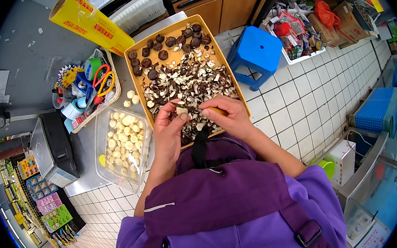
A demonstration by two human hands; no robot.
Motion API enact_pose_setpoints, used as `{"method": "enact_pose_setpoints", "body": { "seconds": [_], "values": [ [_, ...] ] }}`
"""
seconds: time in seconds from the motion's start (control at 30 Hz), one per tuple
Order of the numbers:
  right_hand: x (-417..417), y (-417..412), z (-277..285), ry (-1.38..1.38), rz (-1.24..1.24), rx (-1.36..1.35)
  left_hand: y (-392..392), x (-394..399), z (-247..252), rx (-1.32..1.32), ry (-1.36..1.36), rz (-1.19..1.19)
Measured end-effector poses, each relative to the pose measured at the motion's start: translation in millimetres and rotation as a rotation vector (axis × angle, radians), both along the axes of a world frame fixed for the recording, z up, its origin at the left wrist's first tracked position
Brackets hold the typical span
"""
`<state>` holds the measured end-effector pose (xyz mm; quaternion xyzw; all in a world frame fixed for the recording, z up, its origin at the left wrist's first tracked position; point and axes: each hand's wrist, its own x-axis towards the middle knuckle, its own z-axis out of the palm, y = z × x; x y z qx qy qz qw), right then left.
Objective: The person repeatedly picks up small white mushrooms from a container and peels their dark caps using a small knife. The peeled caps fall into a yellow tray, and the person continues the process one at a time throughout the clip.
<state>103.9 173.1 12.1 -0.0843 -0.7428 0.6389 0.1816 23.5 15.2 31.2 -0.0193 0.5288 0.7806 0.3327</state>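
My left hand [171, 121] grips a partly peeled water chestnut [181, 108] between thumb and fingers. In my right hand [226, 114] is a small knife with a yellow handle [217, 111], its dark blade [185, 106] lying against the water chestnut. Both hands are over the near part of a yellow tray [242, 101] covered in brown and white peelings [194, 77]. Unpeeled dark water chestnuts [170, 41] sit at the tray's far end. To the left, a clear plastic container [100, 145] holds many peeled ones [127, 133]; several more [135, 99] lie beside it on the metal counter.
A wicker basket [115, 95] with scissors [106, 80] and tape [92, 68] stands left of the tray. Behind it lies a yellow cling-wrap roll [91, 25]. A black scale [55, 149] is at far left. A blue plastic stool [257, 49] stands on the tiled floor at right.
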Motion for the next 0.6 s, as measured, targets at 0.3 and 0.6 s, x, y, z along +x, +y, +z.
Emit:
{"method": "enact_pose_setpoints", "body": {
  "seconds": [0.3, 0.6],
  "values": [
    [-6.4, -3.7, 16.8, 0.199, -0.010, 0.423, -5.6, 0.1, -4.1, -0.072, 0.152, -0.013],
    [-4.2, 1.1, 12.6, -0.004, 0.059, 0.234, -2.1, 1.1, -7.7, -0.075, 0.224, 0.018]
  ]
}}
